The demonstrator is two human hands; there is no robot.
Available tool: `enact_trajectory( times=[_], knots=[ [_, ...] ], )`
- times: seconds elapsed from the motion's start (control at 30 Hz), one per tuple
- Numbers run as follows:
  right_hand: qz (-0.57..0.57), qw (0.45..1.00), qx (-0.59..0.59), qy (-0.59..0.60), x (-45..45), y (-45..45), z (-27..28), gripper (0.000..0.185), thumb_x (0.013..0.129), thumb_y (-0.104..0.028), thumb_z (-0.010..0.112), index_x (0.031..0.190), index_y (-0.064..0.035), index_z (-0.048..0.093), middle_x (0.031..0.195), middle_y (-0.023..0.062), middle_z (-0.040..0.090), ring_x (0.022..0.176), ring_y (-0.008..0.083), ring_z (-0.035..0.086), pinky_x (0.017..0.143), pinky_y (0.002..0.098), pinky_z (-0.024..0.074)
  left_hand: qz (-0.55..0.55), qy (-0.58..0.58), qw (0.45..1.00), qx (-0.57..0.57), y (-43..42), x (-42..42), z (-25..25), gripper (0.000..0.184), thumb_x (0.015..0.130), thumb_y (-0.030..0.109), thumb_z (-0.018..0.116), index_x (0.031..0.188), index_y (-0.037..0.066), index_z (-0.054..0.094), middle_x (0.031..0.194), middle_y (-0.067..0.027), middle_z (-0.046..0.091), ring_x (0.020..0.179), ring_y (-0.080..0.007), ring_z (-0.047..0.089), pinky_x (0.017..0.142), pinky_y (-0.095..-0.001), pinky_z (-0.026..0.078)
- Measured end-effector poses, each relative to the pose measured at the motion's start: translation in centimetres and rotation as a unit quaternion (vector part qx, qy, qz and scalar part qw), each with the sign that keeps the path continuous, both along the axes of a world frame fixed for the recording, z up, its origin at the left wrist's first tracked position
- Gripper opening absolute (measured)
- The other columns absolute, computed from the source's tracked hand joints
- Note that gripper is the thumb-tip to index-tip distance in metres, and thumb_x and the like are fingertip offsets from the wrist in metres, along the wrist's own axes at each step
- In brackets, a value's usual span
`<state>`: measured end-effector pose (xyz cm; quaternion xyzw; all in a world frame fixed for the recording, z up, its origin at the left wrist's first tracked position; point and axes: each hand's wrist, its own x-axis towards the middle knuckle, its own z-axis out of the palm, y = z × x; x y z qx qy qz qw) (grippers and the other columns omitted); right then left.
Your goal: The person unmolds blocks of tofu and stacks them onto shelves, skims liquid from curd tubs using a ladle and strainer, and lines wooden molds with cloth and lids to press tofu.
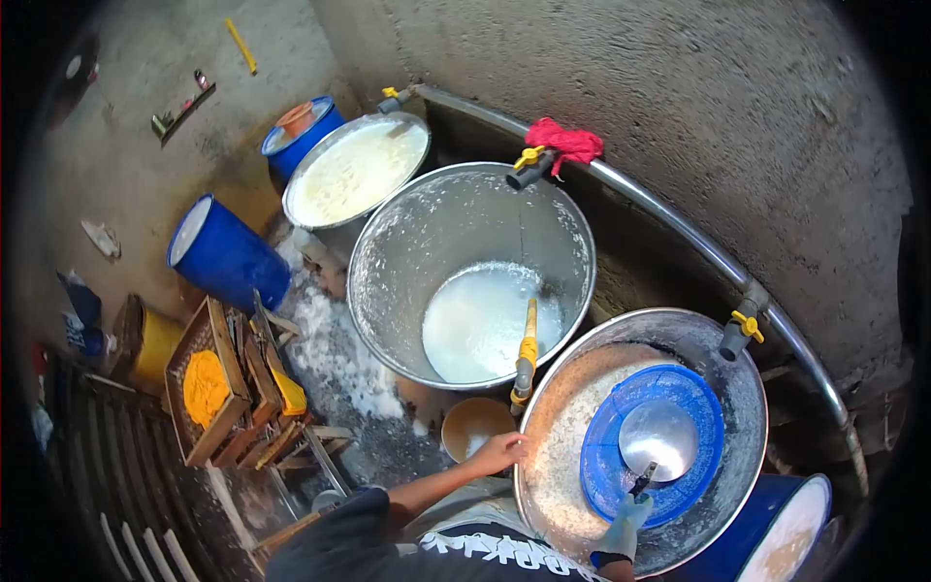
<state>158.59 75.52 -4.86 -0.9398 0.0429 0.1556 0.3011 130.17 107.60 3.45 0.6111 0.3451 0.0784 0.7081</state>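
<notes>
My right hand (632, 509), in a pale glove, is closed round the black handle of a round metal ladle (658, 438). The ladle's bowl is inside a blue plastic basket (603, 456). That basket sits in a wide metal vat (761, 427), among whitish, grainy contents (562, 427). My bare left hand (502, 453) is at the vat's left rim, fingers stretched toward it and fingertips at the edge. Just beyond this hand is a small tan bowl (475, 427).
A larger vat (388, 262) holds milky liquid and a yellow-wrapped pipe (528, 349). Behind it stands another full vat (354, 175). Blue barrels (233, 257) and wooden crates (208, 388) stand left. A metal pipe (669, 218) with yellow-handled valves and red cloth (565, 144) runs along the wall.
</notes>
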Motion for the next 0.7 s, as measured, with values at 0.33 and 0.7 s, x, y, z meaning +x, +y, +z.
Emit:
enact_trajectory(
  times=[0.33,0.7],
  knots=[
    [0.316,0.927,0.179,0.092,-8.2,6.1,-0.1,0.033,0.09,-0.016,0.073,0.119,-0.0025,0.064,0.094,0.0015,0.064,0.079,0.0127,0.06,0.069,0.0284,0.0505,0.226,0.008,0.974,-0.031,-2.9,-21.3,2.1,0.028,0.102,0.013,0.061,0.128,0.003,0.061,0.102,-0.012,0.074,0.082,-0.0159,0.071,0.071,-0.0282,0.058],
    [0.49,0.816,0.167,0.256,-28.0,20.6,15.2,0.034,0.094,-0.015,0.07,0.124,-0.0005,0.063,0.112,0.0085,0.07,0.104,0.0165,0.065,0.094,0.0321,0.0526,0.462,0.026,0.884,-0.072,-11.1,-40.3,0.6,0.031,0.102,0.017,0.059,0.13,0.002,0.06,0.097,-0.0095,0.074,0.074,-0.013,0.069,0.064,-0.0235,0.053]
  ],
)
